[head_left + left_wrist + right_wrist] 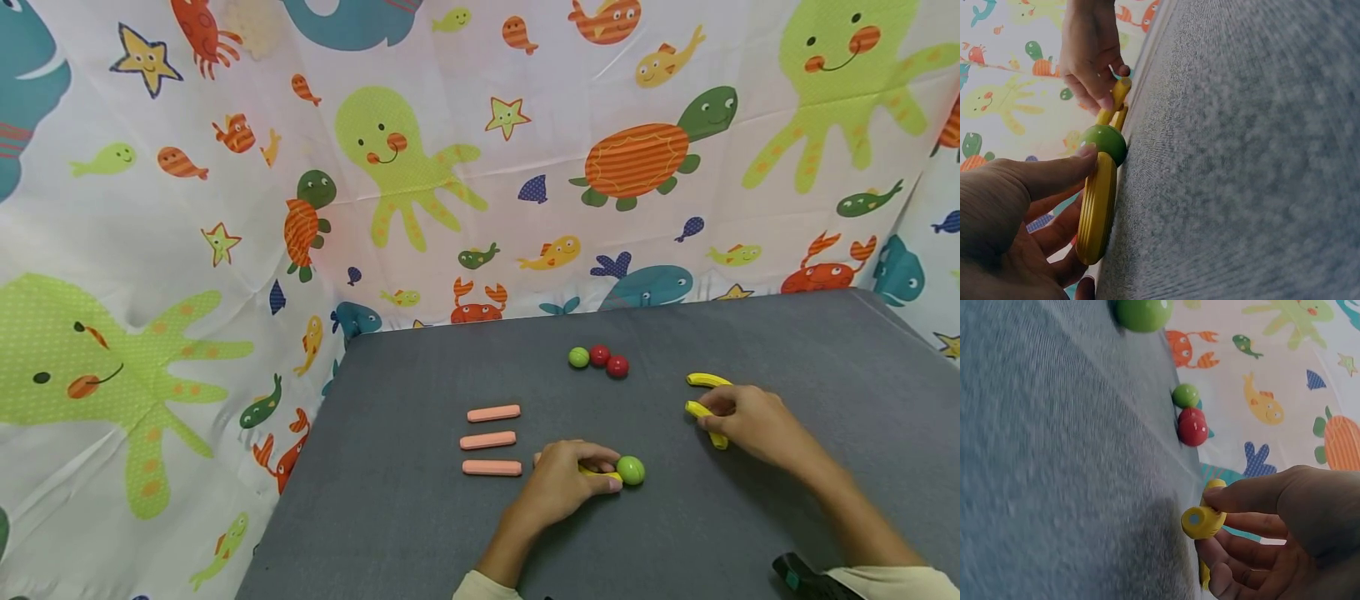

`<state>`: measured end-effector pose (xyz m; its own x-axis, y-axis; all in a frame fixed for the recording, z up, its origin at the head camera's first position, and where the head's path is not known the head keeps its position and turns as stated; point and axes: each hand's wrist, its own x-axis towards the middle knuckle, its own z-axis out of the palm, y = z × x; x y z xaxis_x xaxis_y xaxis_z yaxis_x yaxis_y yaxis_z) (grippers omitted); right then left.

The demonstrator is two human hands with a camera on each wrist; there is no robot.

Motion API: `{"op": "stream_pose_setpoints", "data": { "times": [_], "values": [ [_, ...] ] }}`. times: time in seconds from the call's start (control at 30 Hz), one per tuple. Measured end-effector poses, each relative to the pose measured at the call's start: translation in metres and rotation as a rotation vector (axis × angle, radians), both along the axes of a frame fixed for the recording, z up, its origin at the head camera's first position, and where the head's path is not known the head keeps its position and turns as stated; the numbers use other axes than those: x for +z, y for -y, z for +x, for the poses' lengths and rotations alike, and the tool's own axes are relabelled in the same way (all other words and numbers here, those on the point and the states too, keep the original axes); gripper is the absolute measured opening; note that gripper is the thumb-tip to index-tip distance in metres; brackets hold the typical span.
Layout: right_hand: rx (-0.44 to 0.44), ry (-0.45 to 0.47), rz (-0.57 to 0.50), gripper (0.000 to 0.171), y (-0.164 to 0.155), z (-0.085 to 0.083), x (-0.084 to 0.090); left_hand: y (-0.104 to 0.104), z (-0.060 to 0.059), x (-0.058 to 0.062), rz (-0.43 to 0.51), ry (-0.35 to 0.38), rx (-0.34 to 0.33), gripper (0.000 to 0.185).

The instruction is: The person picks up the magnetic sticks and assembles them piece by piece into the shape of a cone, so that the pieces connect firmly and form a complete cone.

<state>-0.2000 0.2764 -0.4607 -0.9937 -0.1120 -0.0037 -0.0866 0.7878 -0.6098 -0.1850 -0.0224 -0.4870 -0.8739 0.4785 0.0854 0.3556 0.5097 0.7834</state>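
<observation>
Yellow banana piece (1097, 209) lay flat on the grey desk (750, 517), long axis left-right, tip touching a green ball (631, 470); left hand (564, 483) gripped it. Right hand (753, 423) pinched a second banana (705, 413), another banana (707, 380) just behind.

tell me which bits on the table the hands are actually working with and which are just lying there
In hand:
- yellow stick gripped by the left hand
- green ball touching that stick
- yellow banana piece held by the right hand

Lying about:
- second banana piece
- three pink sticks
- small green ball
- two red balls
- grey table
</observation>
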Motion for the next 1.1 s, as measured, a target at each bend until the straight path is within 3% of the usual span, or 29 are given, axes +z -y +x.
{"op": "stream_pose_setpoints", "data": {
  "times": [0.33,0.6,1.1],
  "values": [
    [-0.026,0.03,-0.038,0.035,0.02,0.004,0.005,0.001,0.0,0.0,0.002,0.028,-0.006,0.032],
    [-0.017,0.122,-0.159,0.041,0.034,0.007,0.004,0.0,0.0,-0.001,0.013,0.024,-0.015,0.032],
    [-0.027,0.177,-0.259,0.042,0.055,0.011,-0.002,0.0,0.0,-0.002,-0.005,0.011,-0.036,0.029]
  ]
}}
